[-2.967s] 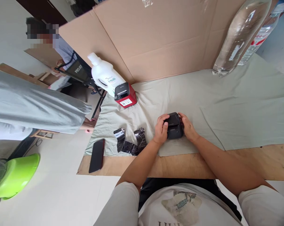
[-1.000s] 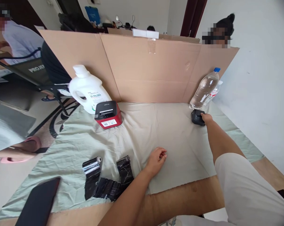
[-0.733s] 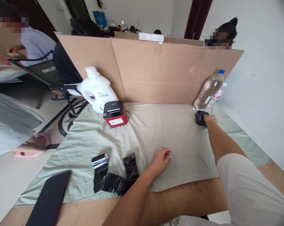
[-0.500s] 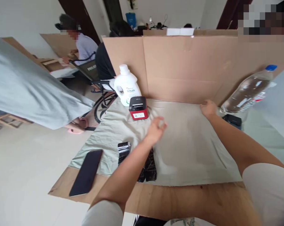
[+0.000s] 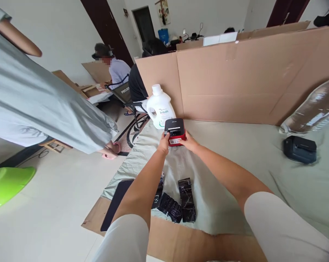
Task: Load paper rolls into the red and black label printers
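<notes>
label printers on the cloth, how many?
2. The red-and-black printer sits at the far left by the white jug, held between left hand and right hand. The black printer lies far right, untouched.

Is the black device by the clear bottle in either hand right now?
No: the black device lies alone on the cloth, while the left hand and right hand clasp the red-and-black printer.

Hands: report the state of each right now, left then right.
Left hand: closed on the left side of the red and black printer.
Right hand: gripping the printer's right side.
</notes>
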Demonstrator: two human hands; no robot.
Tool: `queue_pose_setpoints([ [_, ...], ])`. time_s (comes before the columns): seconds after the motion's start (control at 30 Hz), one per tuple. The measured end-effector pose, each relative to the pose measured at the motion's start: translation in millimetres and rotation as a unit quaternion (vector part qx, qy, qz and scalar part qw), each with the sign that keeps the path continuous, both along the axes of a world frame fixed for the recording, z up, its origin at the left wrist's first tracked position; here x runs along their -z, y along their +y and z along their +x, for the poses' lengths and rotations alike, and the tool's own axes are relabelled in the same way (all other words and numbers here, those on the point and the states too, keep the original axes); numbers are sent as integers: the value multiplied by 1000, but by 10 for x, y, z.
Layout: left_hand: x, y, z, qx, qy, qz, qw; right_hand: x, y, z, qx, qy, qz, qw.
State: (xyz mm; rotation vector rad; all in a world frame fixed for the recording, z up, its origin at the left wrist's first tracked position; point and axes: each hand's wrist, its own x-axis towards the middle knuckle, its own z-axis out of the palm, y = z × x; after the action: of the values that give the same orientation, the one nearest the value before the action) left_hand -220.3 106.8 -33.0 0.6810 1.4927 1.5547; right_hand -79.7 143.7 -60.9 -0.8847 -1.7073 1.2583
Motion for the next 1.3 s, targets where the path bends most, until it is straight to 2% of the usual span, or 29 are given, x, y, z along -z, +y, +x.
queue_pose_setpoints([
  [0.1,16,-150,354,58,-25,77,995,13,-264,479,34,-1,14,999],
  [0.17,22,-285,685,96,-33,112,989,41,-492,876,72,-15,36,997],
  [0.27,40,-583,1272,147,-33,100,984,118,-905,1470,165,-36,51,984],
  [0.37,79,-1009,1803,192,-39,69,978,211,-1410,1958,247,-65,55,965],
  [0.5,127,-1621,2209,233,-55,25,971,292,-2117,2328,292,-97,48,950],
  [0.63,133,-2001,2316,245,-40,5,969,286,-2556,2444,295,-98,18,950],
  [0.77,125,-2038,2268,253,-24,9,967,225,-2558,2510,282,-57,-14,957],
  [0.9,131,-1810,2149,219,-27,3,975,135,-2235,2540,328,56,-94,938],
  [0.97,142,-1656,2103,224,-46,21,973,104,-2066,2515,341,94,-123,927],
  [1.03,154,-1517,2085,268,-85,52,958,105,-1961,2475,326,92,-112,934],
  [1.1,161,-1419,2089,305,-126,68,942,142,-1936,2441,311,61,-70,946],
  [1.2,152,-1357,2109,309,-144,56,939,225,-1991,2420,304,38,-19,952],
  [1.3,131,-1356,2118,314,-132,38,939,268,-2045,2407,300,49,-16,953],
])
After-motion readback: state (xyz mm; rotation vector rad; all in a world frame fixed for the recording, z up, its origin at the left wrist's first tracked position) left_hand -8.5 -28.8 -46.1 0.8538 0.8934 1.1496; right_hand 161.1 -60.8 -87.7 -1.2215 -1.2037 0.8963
